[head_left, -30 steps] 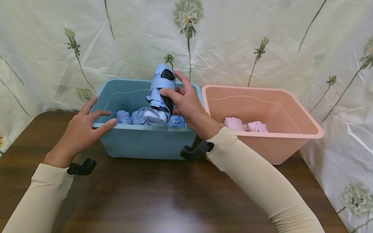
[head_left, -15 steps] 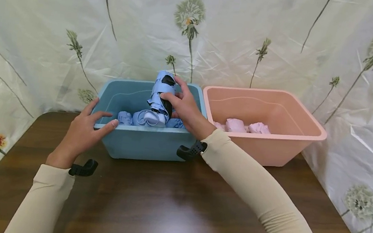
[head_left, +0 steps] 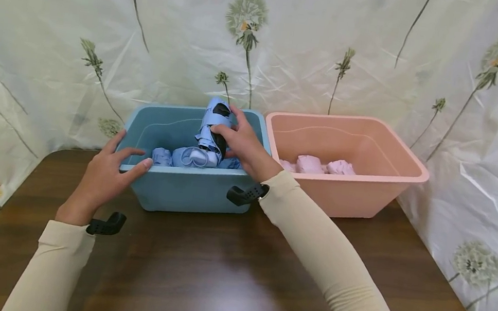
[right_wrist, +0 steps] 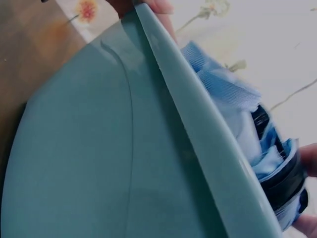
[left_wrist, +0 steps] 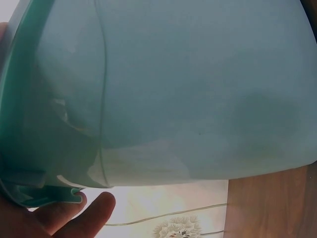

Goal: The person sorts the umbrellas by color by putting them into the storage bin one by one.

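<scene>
In the head view, my left hand (head_left: 104, 174) holds the front left corner of a blue plastic bin (head_left: 193, 193). Its fingers are spread over the rim. My right hand (head_left: 245, 145) grips a folded umbrella (head_left: 212, 122) with light blue cloth and black patches. The umbrella stands tilted inside the blue bin, with its white handle and looped strap low down. Its upper end shows above the back rim. In the right wrist view, the umbrella (right_wrist: 277, 168) is partly hidden behind the bin wall (right_wrist: 74, 134). Blue rolled bundles (head_left: 162, 157) lie beside it in the bin.
A pink bin (head_left: 351, 196) stands at the right against the blue one, with several pale pink bundles (head_left: 309, 164) inside. Both bins stand on a dark wooden table (head_left: 198, 268). Behind them hangs a flowered sheet (head_left: 176, 22).
My right hand has lowered the umbrella slightly into the blue bin, and the right forearm has shifted left. My left hand stays at the bin's corner.
</scene>
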The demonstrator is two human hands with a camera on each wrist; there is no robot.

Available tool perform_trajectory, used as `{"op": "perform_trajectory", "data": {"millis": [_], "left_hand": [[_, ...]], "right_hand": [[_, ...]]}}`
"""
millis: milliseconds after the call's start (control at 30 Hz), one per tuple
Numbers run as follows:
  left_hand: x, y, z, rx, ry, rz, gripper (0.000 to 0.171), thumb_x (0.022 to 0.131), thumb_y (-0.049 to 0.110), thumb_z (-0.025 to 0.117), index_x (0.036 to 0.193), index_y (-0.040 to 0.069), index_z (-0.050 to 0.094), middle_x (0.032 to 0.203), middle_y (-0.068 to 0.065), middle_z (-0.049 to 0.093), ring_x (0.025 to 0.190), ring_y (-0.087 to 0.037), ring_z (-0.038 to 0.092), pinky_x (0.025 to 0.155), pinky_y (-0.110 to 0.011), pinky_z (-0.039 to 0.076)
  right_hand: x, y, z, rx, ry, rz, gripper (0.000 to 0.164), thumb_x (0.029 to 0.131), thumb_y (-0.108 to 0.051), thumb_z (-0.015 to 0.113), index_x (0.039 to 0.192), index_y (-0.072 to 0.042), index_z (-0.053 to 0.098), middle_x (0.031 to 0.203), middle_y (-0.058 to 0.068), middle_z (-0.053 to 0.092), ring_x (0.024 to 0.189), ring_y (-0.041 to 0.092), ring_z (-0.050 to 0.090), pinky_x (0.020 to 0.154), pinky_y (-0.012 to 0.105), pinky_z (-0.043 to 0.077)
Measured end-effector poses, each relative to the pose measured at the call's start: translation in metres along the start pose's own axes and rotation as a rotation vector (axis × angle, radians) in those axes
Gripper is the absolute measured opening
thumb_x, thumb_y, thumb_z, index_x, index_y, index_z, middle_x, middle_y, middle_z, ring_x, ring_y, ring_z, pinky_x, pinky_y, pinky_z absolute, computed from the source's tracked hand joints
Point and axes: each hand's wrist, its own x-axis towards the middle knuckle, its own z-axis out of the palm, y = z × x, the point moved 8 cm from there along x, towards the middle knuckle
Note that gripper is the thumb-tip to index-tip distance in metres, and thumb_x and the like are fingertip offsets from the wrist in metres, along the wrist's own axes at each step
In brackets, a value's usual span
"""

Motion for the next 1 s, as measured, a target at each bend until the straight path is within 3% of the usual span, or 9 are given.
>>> {"op": "perform_trajectory", "data": {"millis": [267, 667, 867, 1000], "left_hand": [[-0.001, 0.0, 0.0, -0.016, -0.002, 0.002, 0.052, 0.093, 0.051, 0.055, 0.119, 0.008, 0.065, 0.159, -0.016, 0.017, 0.134, -0.052, 0.03, 0.097, -0.071, 0.029], [-0.002, -0.001, -0.001, -0.011, 0.014, 0.006, 0.052, 0.093, 0.051, 0.056, 0.119, 0.008, 0.066, 0.158, -0.016, 0.019, 0.134, -0.052, 0.03, 0.097, -0.071, 0.029], [-0.002, -0.001, -0.001, -0.01, 0.019, 0.007, 0.052, 0.093, 0.051, 0.056, 0.119, 0.007, 0.066, 0.158, -0.016, 0.019, 0.133, -0.052, 0.032, 0.097, -0.07, 0.03], [-0.001, -0.001, -0.001, -0.01, 0.02, 0.006, 0.052, 0.093, 0.051, 0.056, 0.118, 0.008, 0.066, 0.158, -0.016, 0.019, 0.133, -0.052, 0.032, 0.097, -0.07, 0.03]], "right_hand": [[0.001, 0.01, 0.0, -0.125, 0.002, 0.112, 0.075, 0.095, -0.023, 0.062, 0.152, -0.041, 0.018, 0.154, 0.01, 0.029, 0.123, 0.028, 0.047, 0.08, 0.045, 0.053], [0.0, 0.016, 0.002, -0.213, -0.02, 0.138, 0.079, 0.094, -0.021, 0.062, 0.154, -0.036, 0.014, 0.157, 0.005, 0.019, 0.133, 0.026, 0.035, 0.09, 0.046, 0.046], [-0.003, 0.016, -0.001, -0.289, 0.01, 0.124, 0.082, 0.093, -0.034, 0.064, 0.155, -0.031, 0.01, 0.147, 0.01, 0.037, 0.122, 0.027, 0.051, 0.083, 0.041, 0.048], [-0.006, 0.015, 0.0, -0.27, -0.004, 0.12, 0.086, 0.09, -0.04, 0.066, 0.155, -0.03, 0.01, 0.142, 0.009, 0.043, 0.118, 0.03, 0.056, 0.089, 0.045, 0.046]]}}
